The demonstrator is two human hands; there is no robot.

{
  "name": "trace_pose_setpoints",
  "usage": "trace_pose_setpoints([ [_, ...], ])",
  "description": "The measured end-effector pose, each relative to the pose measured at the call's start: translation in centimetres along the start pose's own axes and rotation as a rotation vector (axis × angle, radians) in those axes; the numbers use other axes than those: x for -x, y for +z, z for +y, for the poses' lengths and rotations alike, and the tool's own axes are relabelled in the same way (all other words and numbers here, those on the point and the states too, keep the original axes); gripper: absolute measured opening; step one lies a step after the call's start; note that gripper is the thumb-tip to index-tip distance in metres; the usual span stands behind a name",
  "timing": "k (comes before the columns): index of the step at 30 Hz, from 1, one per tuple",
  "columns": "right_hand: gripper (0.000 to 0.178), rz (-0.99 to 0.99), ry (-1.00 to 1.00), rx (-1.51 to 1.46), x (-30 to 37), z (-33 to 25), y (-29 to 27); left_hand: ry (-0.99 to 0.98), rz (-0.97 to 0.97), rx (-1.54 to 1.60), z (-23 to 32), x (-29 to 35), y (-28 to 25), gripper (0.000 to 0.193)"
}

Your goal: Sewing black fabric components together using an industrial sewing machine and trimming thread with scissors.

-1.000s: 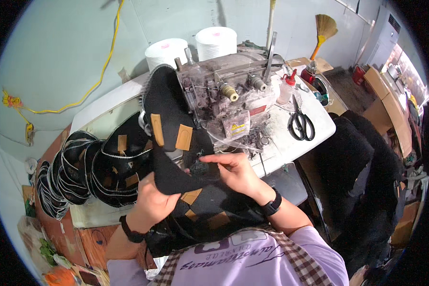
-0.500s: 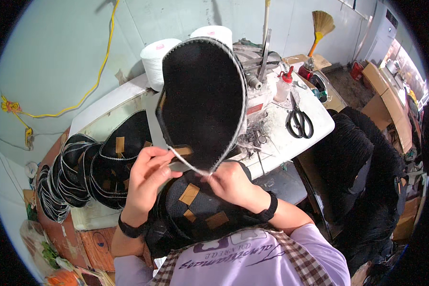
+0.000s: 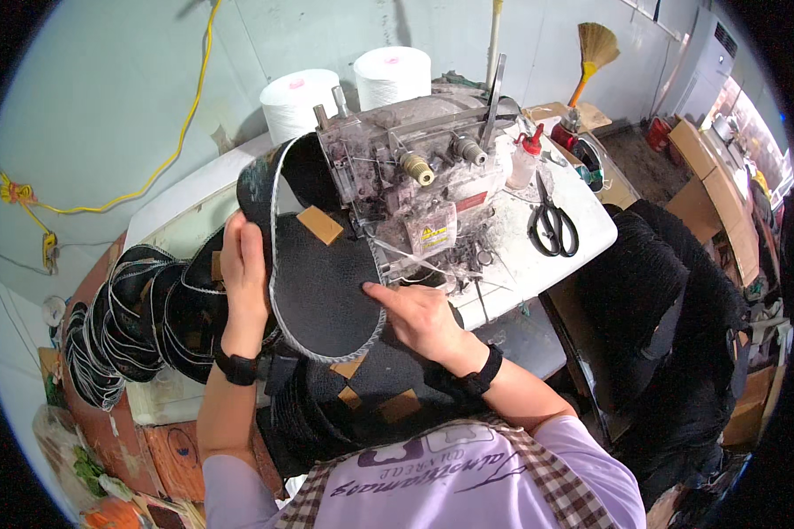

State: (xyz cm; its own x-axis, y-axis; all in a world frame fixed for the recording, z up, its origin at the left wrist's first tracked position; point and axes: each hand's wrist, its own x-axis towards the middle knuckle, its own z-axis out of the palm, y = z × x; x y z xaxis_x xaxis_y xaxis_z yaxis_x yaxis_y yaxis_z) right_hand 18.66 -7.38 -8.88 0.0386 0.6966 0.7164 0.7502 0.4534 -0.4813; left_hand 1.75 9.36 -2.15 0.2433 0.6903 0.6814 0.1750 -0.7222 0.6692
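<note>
A black insole (image 3: pixel 322 291), its rim bound with pale stitching, lies tilted against the front of a lint-covered sewing machine (image 3: pixel 397 132). A tan rectangular patch shows on its face, and its far end curls up beside the machine head. My left hand (image 3: pixel 245 273) is closed around its left edge. On the right edge, my right hand (image 3: pixel 423 322) has its index finger laid on the face, the other fingers curled and partly hidden. Below both hands, a stack of black insoles (image 3: pixel 375 392) with tan patches rests at my lap.
Stitched insoles (image 3: pixel 150 300) form a row at the left. White thread cones (image 3: pixel 393 75) stand behind the machine. Black scissors (image 3: pixel 553 227) and a red-capped bottle (image 3: pixel 526 159) sit on the white table (image 3: pixel 582 189). Large black piles (image 3: pixel 662 309) stand at the right.
The insole has come down toward me and turned, uncovering the machine and showing its patched face. My left hand has moved up its left side; my right hand has shifted from the bottom tip to the right edge.
</note>
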Motion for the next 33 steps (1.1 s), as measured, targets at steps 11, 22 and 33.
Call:
trace_pose_setpoints([
  [11, 0.033, -0.026, 0.071, 0.128, -2.5, 0.6, 0.3, -0.278, -0.590, -0.092, 9.4, -2.6, -5.2, 0.016],
  [22, 0.048, -0.245, 0.125, -0.054, 0.3, -0.2, 0.2, 0.001, -0.549, -0.197, 6.8, 3.6, -0.6, 0.017],
  [33, 0.009, -0.321, 0.232, -0.219, 1.4, 2.3, -2.9, -0.325, -0.411, -0.773, -8.9, 0.9, -6.3, 0.043],
])
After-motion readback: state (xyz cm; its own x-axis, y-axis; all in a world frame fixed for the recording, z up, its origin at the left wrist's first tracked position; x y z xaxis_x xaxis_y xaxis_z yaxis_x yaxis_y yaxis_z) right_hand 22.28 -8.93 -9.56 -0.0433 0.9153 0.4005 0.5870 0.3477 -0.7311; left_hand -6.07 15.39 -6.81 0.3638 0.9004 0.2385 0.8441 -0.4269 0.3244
